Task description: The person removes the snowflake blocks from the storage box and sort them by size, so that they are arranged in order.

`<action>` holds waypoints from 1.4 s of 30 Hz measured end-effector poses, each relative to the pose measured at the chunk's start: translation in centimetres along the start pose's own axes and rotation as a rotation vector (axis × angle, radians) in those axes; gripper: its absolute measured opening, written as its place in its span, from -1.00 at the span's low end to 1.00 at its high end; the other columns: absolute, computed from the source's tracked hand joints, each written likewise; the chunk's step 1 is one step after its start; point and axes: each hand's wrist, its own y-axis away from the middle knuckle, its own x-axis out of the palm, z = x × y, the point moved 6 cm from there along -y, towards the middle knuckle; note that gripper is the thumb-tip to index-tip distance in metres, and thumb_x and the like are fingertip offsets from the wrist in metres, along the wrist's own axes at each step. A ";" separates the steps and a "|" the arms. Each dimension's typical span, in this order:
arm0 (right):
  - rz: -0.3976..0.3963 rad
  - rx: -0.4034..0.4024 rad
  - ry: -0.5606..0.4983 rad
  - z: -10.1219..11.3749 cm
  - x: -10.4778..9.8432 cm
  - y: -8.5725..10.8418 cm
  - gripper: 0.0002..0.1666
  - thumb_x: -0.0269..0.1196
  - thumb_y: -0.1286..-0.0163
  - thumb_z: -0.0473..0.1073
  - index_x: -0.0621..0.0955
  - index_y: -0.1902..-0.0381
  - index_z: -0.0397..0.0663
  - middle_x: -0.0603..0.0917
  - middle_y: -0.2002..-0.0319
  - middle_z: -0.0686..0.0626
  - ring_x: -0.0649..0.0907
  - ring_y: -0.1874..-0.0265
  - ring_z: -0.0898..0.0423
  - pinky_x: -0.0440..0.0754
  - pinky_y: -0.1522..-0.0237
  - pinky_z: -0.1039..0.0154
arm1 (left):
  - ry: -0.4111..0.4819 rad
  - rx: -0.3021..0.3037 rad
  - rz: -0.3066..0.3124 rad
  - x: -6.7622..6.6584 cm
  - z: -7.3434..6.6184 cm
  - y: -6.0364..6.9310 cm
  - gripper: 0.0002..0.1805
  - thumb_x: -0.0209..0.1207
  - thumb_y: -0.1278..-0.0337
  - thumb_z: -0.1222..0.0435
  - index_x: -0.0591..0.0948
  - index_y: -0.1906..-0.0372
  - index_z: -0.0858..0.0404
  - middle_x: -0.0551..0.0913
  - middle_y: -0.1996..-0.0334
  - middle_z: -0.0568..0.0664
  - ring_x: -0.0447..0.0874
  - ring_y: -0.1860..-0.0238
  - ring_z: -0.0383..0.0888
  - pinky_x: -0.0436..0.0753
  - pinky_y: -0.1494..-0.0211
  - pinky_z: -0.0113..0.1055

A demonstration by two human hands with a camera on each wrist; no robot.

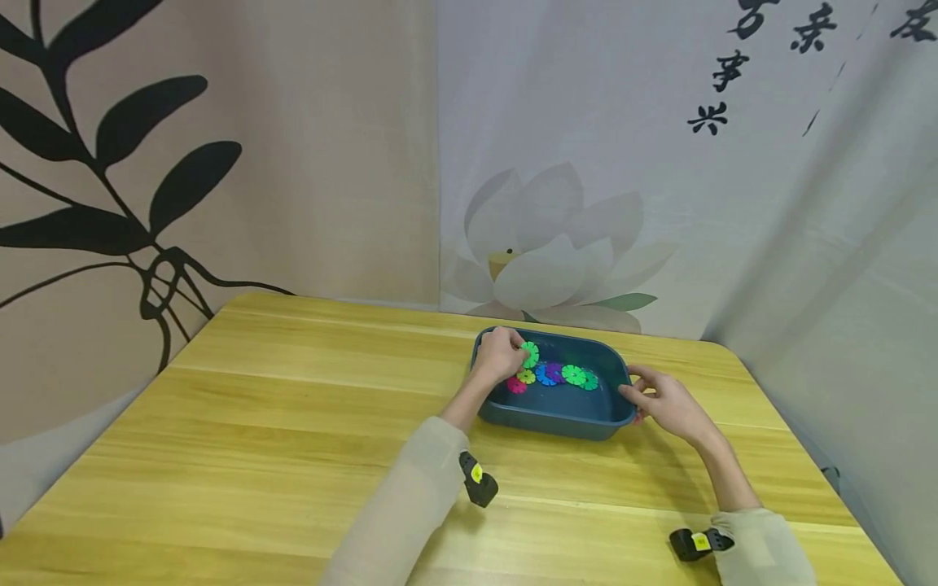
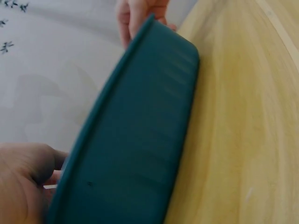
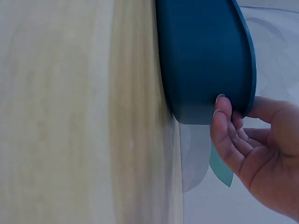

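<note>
A dark blue-green plastic tray [image 1: 545, 422] stands on the table with several round, notched plastic discs inside. My left hand [image 1: 500, 355] reaches over its left end and pinches a bright green disc [image 1: 531, 354] between thumb and fingers. Just below that lie a yellow disc [image 1: 526, 377] and a red disc [image 1: 516, 386]. To their right, a blue disc [image 1: 545, 375], a purple disc [image 1: 555, 373] and two green discs [image 1: 574, 374] overlap in a row; whether they are joined I cannot tell. My right hand [image 3: 261, 154] grips the tray's right rim, thumb over the edge and fingers against the outer wall.
The wooden table [image 1: 293, 423] extends left and toward the front. Behind it hangs a pale curtain [image 1: 352, 163] with printed plants and characters. Each sleeved forearm bears a black wrist camera [image 1: 479, 480].
</note>
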 end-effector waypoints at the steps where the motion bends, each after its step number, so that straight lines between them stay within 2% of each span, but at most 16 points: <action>1: 0.000 0.002 -0.001 0.0 0.0 0.0 -0.31 0.18 -0.56 -0.16 0.25 -0.43 -0.50 0.60 0.33 -0.11 0.71 0.50 -0.08 0.64 0.24 0.26 | 0.015 0.001 0.003 -0.1 -0.2 0.1 -0.87 0.25 -0.31 0.40 0.67 0.13 0.40 0.72 0.36 0.08 0.79 0.35 0.03 0.70 0.14 -0.22; 5: 0.004 0.004 0.000 -0.1 0.0 0.0 -0.30 0.17 -0.56 -0.16 0.24 -0.43 -0.51 0.60 0.32 -0.12 0.71 0.50 -0.09 0.64 0.23 0.25 | 0.113 0.009 0.012 -0.7 -0.5 0.2 -0.83 0.24 -0.31 0.44 0.64 0.07 0.44 0.73 0.31 0.15 0.79 0.30 0.12 0.72 0.15 -0.24; 10: 0.003 0.004 0.004 0.0 0.0 0.0 -0.30 0.17 -0.56 -0.17 0.24 -0.43 -0.52 0.60 0.32 -0.12 0.71 0.50 -0.08 0.64 0.21 0.26 | 0.242 0.036 0.019 -1.8 -0.4 0.5 -0.80 0.19 -0.33 0.50 0.60 0.00 0.47 0.72 0.28 0.24 0.76 0.23 0.26 0.74 0.11 -0.10; 17: 0.002 0.009 -0.017 0.1 0.0 0.1 -0.30 0.17 -0.56 -0.15 0.24 -0.44 -0.50 0.59 0.31 -0.13 0.70 0.50 -0.07 0.64 0.21 0.25 | 0.299 0.019 -0.022 -4.1 0.3 1.0 -0.78 0.17 -0.37 0.45 0.59 -0.04 0.41 0.73 0.28 0.20 0.77 0.21 0.21 0.73 0.06 -0.11; 28: 0.004 0.008 -0.028 -0.2 0.1 0.0 -0.31 0.14 -0.58 -0.15 0.22 -0.44 -0.51 0.59 0.27 -0.13 0.69 0.50 -0.08 0.64 0.19 0.25 | 0.399 0.024 -0.094 -7.2 1.9 1.0 -0.77 0.19 -0.33 0.49 0.59 -0.04 0.44 0.72 0.27 0.27 0.74 0.21 0.33 0.73 0.05 -0.02; 35: 0.009 0.017 -0.073 -0.5 0.0 0.1 -0.29 0.15 -0.58 -0.11 0.22 -0.45 -0.47 0.61 0.23 -0.19 0.70 0.48 -0.12 0.66 0.17 0.25 | 0.401 0.014 -0.108 -8.8 3.5 1.1 -0.75 0.21 -0.30 0.51 0.59 -0.04 0.44 0.72 0.27 0.30 0.76 0.32 0.19 0.72 0.04 0.00; 42: 0.019 0.048 -0.128 -0.9 0.0 0.2 -0.27 0.16 -0.57 -0.09 0.21 -0.46 -0.44 0.61 0.25 -0.20 0.68 0.46 -0.18 0.66 0.15 0.26 | 0.380 -0.044 -0.096 -9.8 5.5 1.2 -0.73 0.21 -0.28 0.53 0.58 -0.07 0.43 0.71 0.23 0.32 0.70 0.46 -0.10 0.74 0.18 -0.24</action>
